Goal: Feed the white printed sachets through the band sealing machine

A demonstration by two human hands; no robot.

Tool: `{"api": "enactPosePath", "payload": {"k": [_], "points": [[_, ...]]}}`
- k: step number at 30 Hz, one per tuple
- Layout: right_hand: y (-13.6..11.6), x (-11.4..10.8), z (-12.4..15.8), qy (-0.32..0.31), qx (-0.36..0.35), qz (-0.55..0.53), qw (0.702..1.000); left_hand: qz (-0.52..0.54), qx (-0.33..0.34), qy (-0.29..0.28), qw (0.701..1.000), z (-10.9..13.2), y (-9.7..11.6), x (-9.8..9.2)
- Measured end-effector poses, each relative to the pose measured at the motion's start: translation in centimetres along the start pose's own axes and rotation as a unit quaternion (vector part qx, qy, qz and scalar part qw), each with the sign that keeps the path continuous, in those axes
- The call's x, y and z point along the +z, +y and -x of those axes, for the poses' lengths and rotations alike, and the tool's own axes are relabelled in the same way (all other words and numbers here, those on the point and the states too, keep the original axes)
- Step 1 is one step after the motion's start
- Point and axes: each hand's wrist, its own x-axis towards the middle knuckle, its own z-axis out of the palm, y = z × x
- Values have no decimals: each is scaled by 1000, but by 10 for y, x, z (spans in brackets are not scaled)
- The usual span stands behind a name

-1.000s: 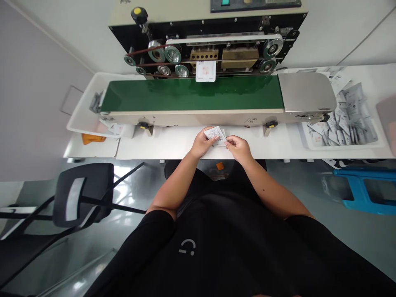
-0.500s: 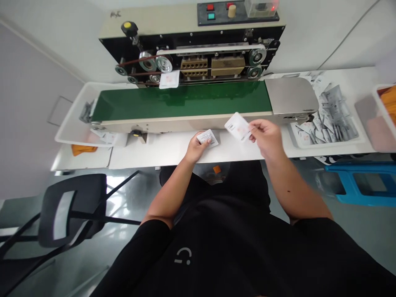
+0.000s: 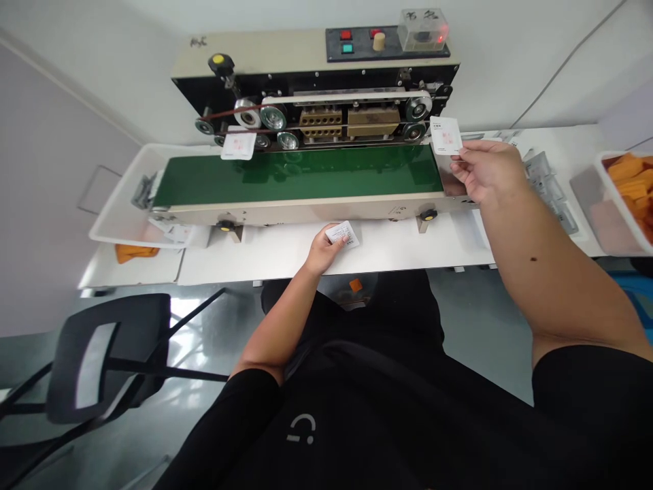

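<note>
1. The right hand's fingers (image 3: 460, 158) are pinched together on the lower right corner of a white packet (image 3: 445, 135).
2. That packet lies up and to the left of those fingertips, its long axis nearly upright, its lower edge over the metal plate (image 3: 451, 178).
3. The packet is just to the right of the machine's (image 3: 316, 53) right-end rollers (image 3: 414, 131); the right hand (image 3: 487, 169) is much the nearer one to them.
4. The left hand (image 3: 322, 250) is clamped on printed packets (image 3: 343, 234) above the table (image 3: 286, 253), in front of the green belt (image 3: 300, 177); how many it holds cannot be told.
5. Farther left, another packet (image 3: 238, 144) sits at the machine's left rollers, well apart from both hands.
</note>
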Motion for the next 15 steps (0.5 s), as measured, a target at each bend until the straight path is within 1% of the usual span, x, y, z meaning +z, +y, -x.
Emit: {"api": "enactPosePath", "payload": {"k": [3,6,9,12,15], "points": [[-4,12,-1,20,82,-24,996,-4,-5,1,1000,0,-2,0],[-13,27,3,32,94,-20,995,-3,-7,-1,1000,0,-3,-1],[-16,41,4,24,106,-9,994,-4,-5,-4,1000,0,-3,-1],[-8,53,-2,0,99,-11,995,-9,-2,-5,1000,0,-4,-1],[11,70,-11,-43,91,-46,994,-10,-1,-6,1000,0,-3,-1]]}}
